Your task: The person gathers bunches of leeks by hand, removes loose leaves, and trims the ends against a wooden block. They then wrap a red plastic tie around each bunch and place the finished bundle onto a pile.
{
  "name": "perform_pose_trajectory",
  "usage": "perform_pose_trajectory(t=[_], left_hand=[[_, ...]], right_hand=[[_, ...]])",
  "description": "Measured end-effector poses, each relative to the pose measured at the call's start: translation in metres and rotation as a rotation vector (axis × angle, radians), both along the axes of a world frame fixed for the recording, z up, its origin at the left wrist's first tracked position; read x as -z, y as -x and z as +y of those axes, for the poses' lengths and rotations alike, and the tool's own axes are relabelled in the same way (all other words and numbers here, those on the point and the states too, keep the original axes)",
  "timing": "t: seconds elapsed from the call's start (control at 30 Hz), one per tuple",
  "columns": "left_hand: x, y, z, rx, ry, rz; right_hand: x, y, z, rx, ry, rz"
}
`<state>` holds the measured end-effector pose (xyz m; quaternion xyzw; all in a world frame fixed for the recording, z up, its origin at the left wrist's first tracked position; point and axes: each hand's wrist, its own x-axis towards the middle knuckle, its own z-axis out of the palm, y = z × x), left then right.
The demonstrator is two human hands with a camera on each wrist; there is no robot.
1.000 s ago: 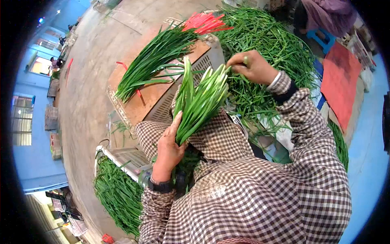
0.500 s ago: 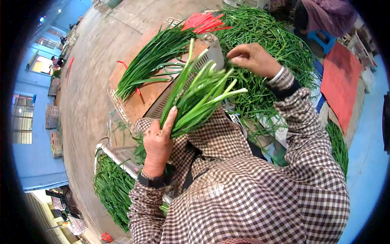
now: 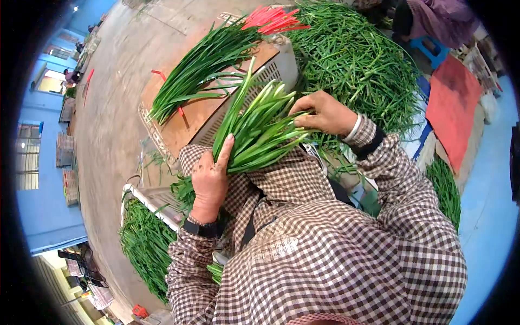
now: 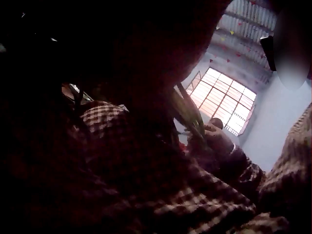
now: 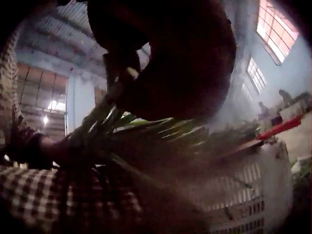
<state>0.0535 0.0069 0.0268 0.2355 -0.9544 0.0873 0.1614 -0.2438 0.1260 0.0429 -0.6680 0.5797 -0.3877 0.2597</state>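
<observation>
In the head view the left hand (image 3: pixel 210 179) grips a loose bunch of green stalks (image 3: pixel 254 130) with pale ends, its index finger laid along them. At the bunch's pale ends, the right hand (image 3: pixel 327 115) pinches one or more stalks between thumb and fingers. The right wrist view shows the dark right hand (image 5: pixel 175 58) over the stalk ends, and the bunch (image 5: pixel 102 122) spreading below. Dim in the left wrist view, the stalks (image 4: pixel 187 112) reach toward the right hand (image 4: pixel 218 139).
A board (image 3: pixel 189 127) on a white crate (image 3: pixel 284 67) bears a green bundle (image 3: pixel 206 70) and red strips (image 3: pixel 273 20). A big heap of greens (image 3: pixel 357 65) lies beyond the right hand. More greens (image 3: pixel 143 249) fill a crate at lower left. A blue stool (image 3: pixel 430 50) stands upper right.
The right hand left the stalk ends, then came back lower and closed on them. The left hand moved left and down with the bunch, whose stalks have fanned out.
</observation>
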Motion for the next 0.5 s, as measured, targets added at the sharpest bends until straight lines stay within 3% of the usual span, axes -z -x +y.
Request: perform_pose_trajectory(t=[0.03,0.1,0.13,0.2,0.27,0.33,0.4,0.47,0.5], left_hand=[[0.001,0.000,-0.001,0.014,0.015,0.002],[0.003,-0.001,0.000,0.027,0.028,0.002],[0.004,-0.002,0.000,0.030,0.034,-0.006],[0.003,-0.001,0.000,0.034,0.042,-0.014],[0.002,0.000,0.001,0.034,0.041,-0.023],[0.004,-0.001,0.001,0.035,0.040,-0.016],[0.005,-0.001,0.002,0.033,0.037,-0.008],[0.005,-0.001,0.003,0.029,0.029,0.001],[0.005,-0.002,0.003,0.025,0.027,-0.001]], right_hand=[[-0.001,-0.002,0.003,-0.001,-0.001,-0.001],[-0.003,-0.006,0.009,0.194,-0.183,-0.229],[0.002,-0.008,0.012,0.194,-0.183,-0.230],[0.020,-0.013,0.016,0.318,-0.154,-0.564],[0.023,-0.012,0.019,0.293,-0.113,-0.622],[0.022,-0.010,0.022,0.388,-0.144,-0.990],[0.016,0.011,0.025,0.465,-0.152,-1.019],[0.028,0.045,0.024,0.545,-0.029,-1.265],[0.033,0.075,0.023,0.675,-0.193,-0.553]])
